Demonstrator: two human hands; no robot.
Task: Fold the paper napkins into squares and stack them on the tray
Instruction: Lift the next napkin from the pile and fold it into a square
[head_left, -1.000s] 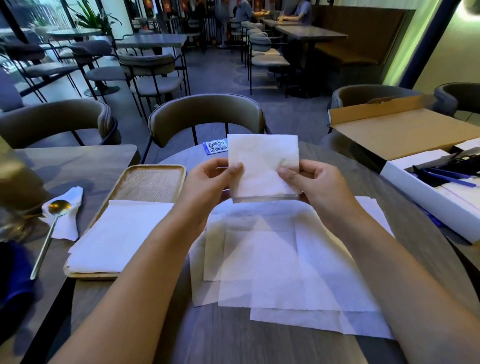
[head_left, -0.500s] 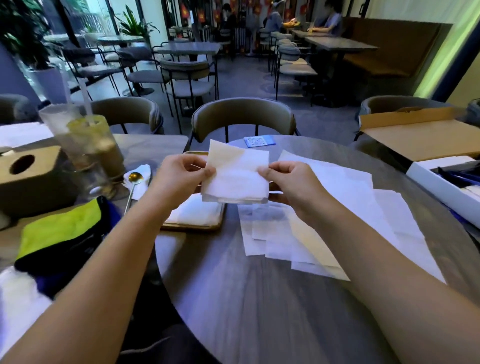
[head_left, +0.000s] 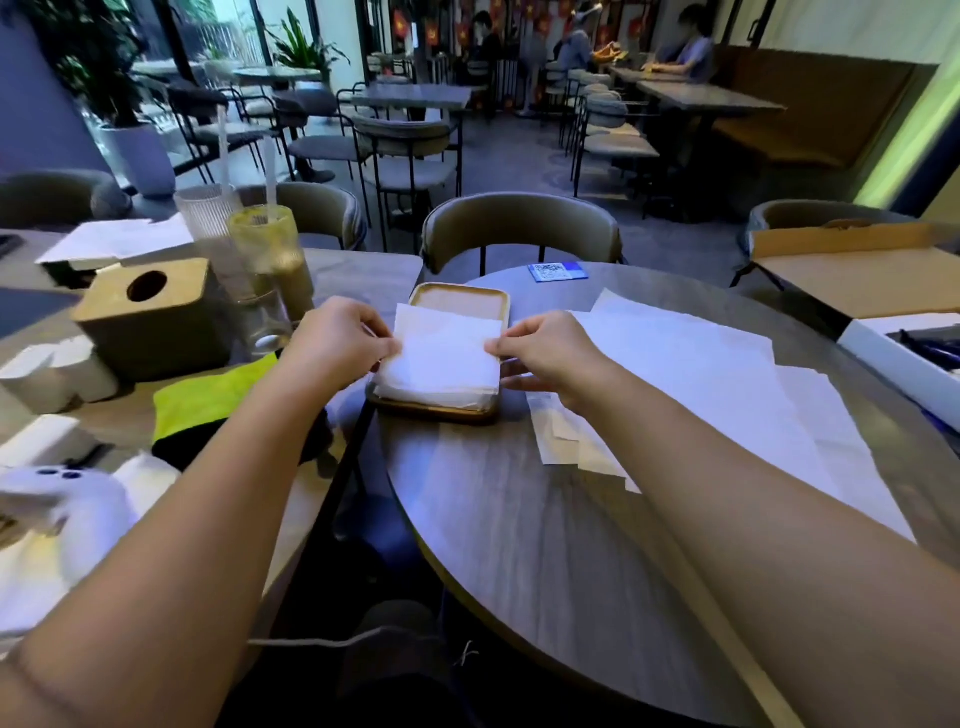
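Reaching forward over the round table (head_left: 519, 519), the left hand (head_left: 337, 343) and the right hand (head_left: 550, 358) each pinched a side edge of the folded napkin (head_left: 441, 353), which lay over the stack of napkins (head_left: 431, 392) at the near end of the wooden tray (head_left: 457, 299). Just right of the tray, unfolded sheets (head_left: 701, 374) lay spread on the table, while a tissue box (head_left: 150, 317) and a glass (head_left: 270, 254) stood to the left, and a chair (head_left: 519, 228) stood beyond.
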